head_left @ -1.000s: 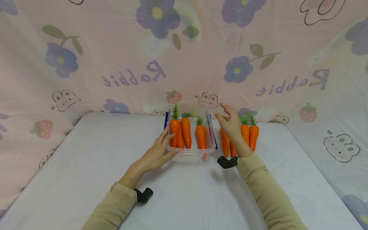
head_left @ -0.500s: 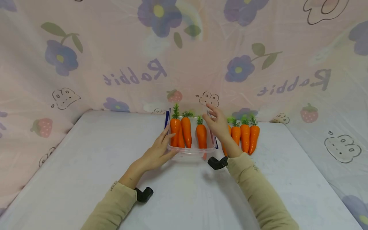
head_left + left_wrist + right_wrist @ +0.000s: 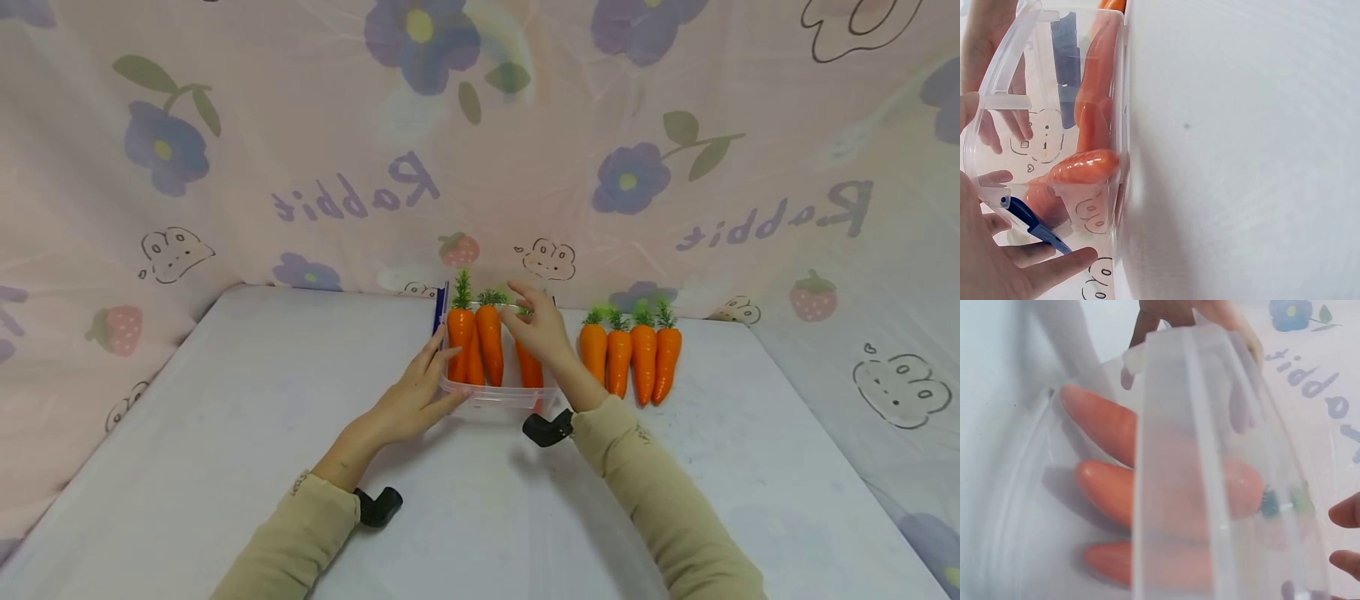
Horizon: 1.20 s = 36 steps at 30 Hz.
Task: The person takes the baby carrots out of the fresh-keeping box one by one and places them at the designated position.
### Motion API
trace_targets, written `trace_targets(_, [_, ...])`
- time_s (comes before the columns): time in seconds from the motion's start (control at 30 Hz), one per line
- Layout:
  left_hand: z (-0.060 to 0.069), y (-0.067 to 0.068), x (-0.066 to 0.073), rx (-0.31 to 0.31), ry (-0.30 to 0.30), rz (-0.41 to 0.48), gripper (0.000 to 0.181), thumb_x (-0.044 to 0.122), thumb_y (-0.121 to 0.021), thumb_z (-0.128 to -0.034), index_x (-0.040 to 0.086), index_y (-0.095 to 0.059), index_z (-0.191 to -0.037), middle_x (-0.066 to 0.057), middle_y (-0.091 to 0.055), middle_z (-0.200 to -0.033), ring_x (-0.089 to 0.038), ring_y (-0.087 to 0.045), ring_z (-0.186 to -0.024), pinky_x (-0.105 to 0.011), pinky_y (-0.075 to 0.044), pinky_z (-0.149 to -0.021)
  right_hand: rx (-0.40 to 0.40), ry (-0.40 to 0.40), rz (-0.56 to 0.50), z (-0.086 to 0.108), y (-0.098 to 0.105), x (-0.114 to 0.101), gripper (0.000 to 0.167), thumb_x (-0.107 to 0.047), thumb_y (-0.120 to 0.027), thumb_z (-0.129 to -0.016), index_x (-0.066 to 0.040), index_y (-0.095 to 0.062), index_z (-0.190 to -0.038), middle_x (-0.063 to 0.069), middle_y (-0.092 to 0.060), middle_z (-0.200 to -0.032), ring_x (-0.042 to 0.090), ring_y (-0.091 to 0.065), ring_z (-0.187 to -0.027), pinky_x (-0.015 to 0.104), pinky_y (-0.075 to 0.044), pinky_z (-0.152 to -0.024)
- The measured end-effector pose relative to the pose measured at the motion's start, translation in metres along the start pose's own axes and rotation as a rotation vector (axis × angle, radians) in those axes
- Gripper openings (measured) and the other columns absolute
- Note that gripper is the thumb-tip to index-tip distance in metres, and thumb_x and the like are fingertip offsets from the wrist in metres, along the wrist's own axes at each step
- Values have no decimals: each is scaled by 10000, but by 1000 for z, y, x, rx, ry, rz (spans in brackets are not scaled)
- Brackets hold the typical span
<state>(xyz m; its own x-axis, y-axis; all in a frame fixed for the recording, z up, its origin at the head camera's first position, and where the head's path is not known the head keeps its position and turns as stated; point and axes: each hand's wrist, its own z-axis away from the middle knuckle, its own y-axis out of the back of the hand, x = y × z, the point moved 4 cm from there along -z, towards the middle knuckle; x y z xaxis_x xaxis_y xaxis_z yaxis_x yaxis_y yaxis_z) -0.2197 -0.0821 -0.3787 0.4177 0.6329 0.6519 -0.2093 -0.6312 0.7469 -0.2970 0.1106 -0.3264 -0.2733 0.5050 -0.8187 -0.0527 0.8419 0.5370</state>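
A clear plastic container with blue side clips stands at mid-table, several orange carrots with green tops lying inside, one a carrot near its middle. My left hand rests against its near left corner, thumb along the front and fingers spread by the left side; in the left wrist view they lie beside a blue clip. Over the container's right part hovers my right hand, fingers loosely bent, with nothing visible in them. It partly hides the rightmost carrot. Two right-hand fingertips show in the right wrist view.
Right of the container, several more carrots lie side by side on the white table. A patterned cloth hangs behind the table. Black wrist devices sit below both hands, one of them a black mount near the container's front.
My right hand has moved left, from above the loose carrots to above the container, uncovering that row. My left hand and the container have stayed in place.
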Motion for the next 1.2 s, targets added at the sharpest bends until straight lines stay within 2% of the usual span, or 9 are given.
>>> trace_targets(0.1, [0, 0, 0, 0, 6, -1, 693, 519, -464, -965, 102, -298, -1492, -14, 86, -1623, -324, -103, -1476, -622, -301, -1076, -37, -7, 30, -1, -7, 1, 551, -212, -577, -939, -101, -409, -1453, 164, -370, -1502, 391, -459, -1299, 486, -452, -1011])
trace_targets(0.33, [-2, -3, -1, 2, -8, -8, 687, 512, -469, -966, 88, -311, -1484, -33, 88, -1624, -332, -107, -1475, -628, -329, -1053, -106, -23, 96, -3, -22, 11, 611, -233, -619, -923, -26, -387, -1449, 201, -359, -1501, 457, -437, -1287, 506, -438, -1019])
trace_targets(0.53, [-1, 0, 1, 8, -14, -5, 673, 504, -477, -965, 98, -310, -1475, -22, 106, -1622, -338, -95, -1475, -665, -346, -1013, -153, -7, 223, -3, -27, 11, 622, -275, -631, -912, -21, -411, -1436, 203, -420, -1465, 436, -468, -1259, 519, -454, -995])
trace_targets(0.7, [-1, 1, 2, 13, -15, -13, 668, 495, -483, -965, 97, -309, -1473, -30, 103, -1622, -346, -91, -1475, -671, -349, -1005, -222, -15, 329, -2, -30, 9, 642, -313, -638, -902, -30, -419, -1435, 212, -419, -1466, 413, -441, -1294, 560, -401, -1032])
trace_targets(0.83, [-1, 0, 2, 6, -13, -18, 685, 499, -480, -965, 82, -306, -1481, -39, 95, -1622, -341, -100, -1475, -638, -341, -1037, -314, -90, 330, -1, -34, 15, 679, -345, -646, -896, -56, -394, -1456, 211, -402, -1478, 408, -462, -1286, 555, -405, -1031])
trace_targets(0.97, [0, 0, 2, -1, -3, -10, 703, 512, -479, -961, 89, -290, -1491, -29, 87, -1623, -337, -105, -1475, -621, -318, -1064, -400, -131, 318, 2, -39, 20, 722, -375, -653, -888, -47, -369, -1466, 213, -414, -1470, 399, -466, -1287, 544, -415, -1028])
trace_targets(1.2, [0, 0, 1, 1, -3, -5, 711, 519, -478, -959, 99, -276, -1496, -24, 91, -1623, -331, -93, -1477, -629, -315, -1061, -441, -133, 373, 2, -43, 19, 687, -346, -642, -903, -59, -373, -1466, 202, -447, -1450, 369, -442, -1318, 555, -370, -1065])
